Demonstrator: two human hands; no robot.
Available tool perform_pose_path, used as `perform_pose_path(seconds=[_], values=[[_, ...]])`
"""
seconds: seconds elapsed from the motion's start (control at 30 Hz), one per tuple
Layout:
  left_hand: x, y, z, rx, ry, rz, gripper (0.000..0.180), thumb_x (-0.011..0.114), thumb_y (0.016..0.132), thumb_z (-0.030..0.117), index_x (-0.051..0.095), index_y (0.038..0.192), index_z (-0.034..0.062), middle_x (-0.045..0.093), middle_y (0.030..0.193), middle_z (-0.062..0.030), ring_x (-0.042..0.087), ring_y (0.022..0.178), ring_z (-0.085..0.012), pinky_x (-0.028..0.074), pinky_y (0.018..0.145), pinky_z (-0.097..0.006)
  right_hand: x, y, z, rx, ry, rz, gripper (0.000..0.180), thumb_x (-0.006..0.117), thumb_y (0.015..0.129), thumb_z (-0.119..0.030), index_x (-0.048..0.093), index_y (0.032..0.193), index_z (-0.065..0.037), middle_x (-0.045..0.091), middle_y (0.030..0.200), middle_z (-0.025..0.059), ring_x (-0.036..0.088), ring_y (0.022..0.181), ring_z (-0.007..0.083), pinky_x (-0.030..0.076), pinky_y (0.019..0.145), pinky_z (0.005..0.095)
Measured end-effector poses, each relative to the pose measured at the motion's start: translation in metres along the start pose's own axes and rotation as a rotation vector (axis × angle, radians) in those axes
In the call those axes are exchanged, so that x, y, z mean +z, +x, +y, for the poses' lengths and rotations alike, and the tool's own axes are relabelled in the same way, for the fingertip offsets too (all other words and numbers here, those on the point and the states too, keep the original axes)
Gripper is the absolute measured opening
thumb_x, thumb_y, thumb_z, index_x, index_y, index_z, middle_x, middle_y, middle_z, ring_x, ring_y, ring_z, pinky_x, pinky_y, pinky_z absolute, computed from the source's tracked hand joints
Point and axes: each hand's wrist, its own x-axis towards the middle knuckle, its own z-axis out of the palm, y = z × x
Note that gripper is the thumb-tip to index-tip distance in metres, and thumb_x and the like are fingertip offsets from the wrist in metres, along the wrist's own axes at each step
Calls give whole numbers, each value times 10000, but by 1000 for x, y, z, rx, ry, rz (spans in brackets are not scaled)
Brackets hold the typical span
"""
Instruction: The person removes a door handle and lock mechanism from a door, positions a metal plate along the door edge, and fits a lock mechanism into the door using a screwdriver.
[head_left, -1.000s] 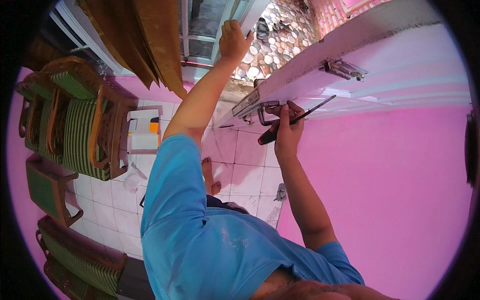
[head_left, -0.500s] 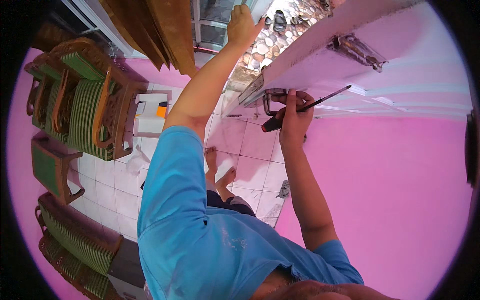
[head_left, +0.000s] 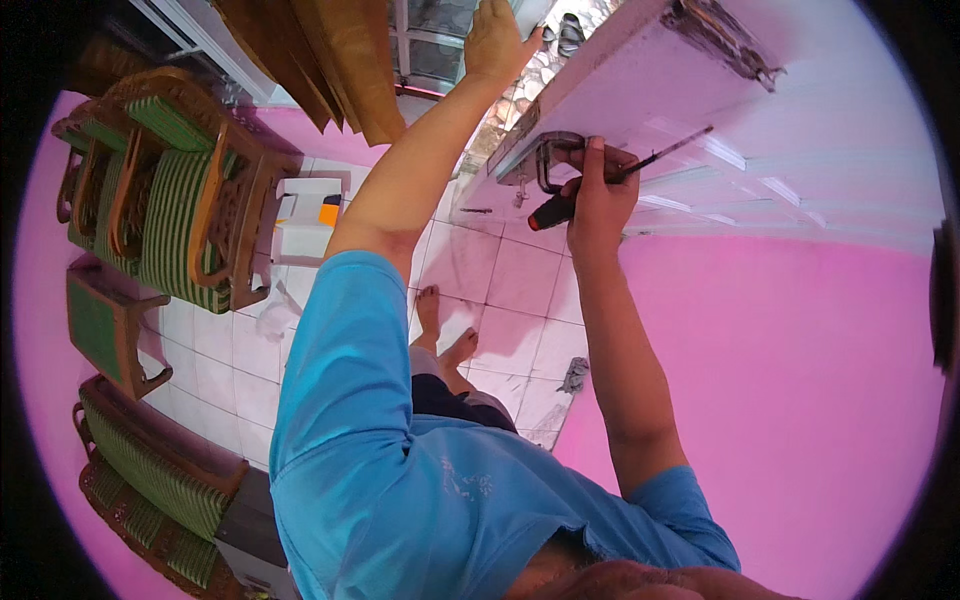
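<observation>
My right hand [head_left: 600, 195] grips a screwdriver [head_left: 552, 211] with a black and red handle; its thin shaft points up and right across a pale door [head_left: 700, 100]. The same hand rests against a dark metal door handle [head_left: 545, 160] on the door's face. My left hand [head_left: 500, 40] is stretched up and lies flat on the door's upper edge, holding it. A worn metal lock fitting [head_left: 725, 40] sits further along the door.
Wooden chairs with green striped cushions [head_left: 170, 200] line the left side. A white box with an orange item [head_left: 305, 215] stands on the tiled floor [head_left: 500, 280]. Brown curtains [head_left: 330, 60] hang at the top. A pink wall [head_left: 780, 380] fills the right. My bare feet [head_left: 445, 335] stand below.
The view has tilted, so the door, handle and both hands sit higher in the picture. My right hand stays on the screwdriver at the handle and my left stays on the door edge.
</observation>
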Motion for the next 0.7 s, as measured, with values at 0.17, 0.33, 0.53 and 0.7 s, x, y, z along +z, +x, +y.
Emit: perform_pose_path(seconds=[0.17,0.33,0.53,0.7], values=[[-9,-5,20,24,-39,-47,565,790,788,413,506,1017,-19,561,1042,-214,584,1024,-405,519,838,-481,-1,23,0,45,52,52,280,672,978,-220,498,1040,-10,699,895,133,735,807,222,421,436,228],[-7,-12,16,132,-85,45,586,796,774,445,499,1010,-3,558,1017,-198,584,979,-400,511,812,-481,7,21,-2,48,51,86,281,668,981,-222,504,1054,-6,705,917,136,744,851,236,408,430,221],[-2,-17,12,181,-88,122,663,789,759,530,479,1015,3,551,989,-189,593,940,-391,516,768,-487,4,24,3,-8,28,71,294,671,979,-229,500,1053,-2,718,864,123,736,773,198,423,447,228],[-3,-18,12,186,-82,131,695,781,752,570,479,1019,4,551,977,-182,594,938,-388,519,750,-488,2,18,0,10,16,45,287,652,990,-217,494,1091,-1,708,959,138,739,913,230,411,440,213]])
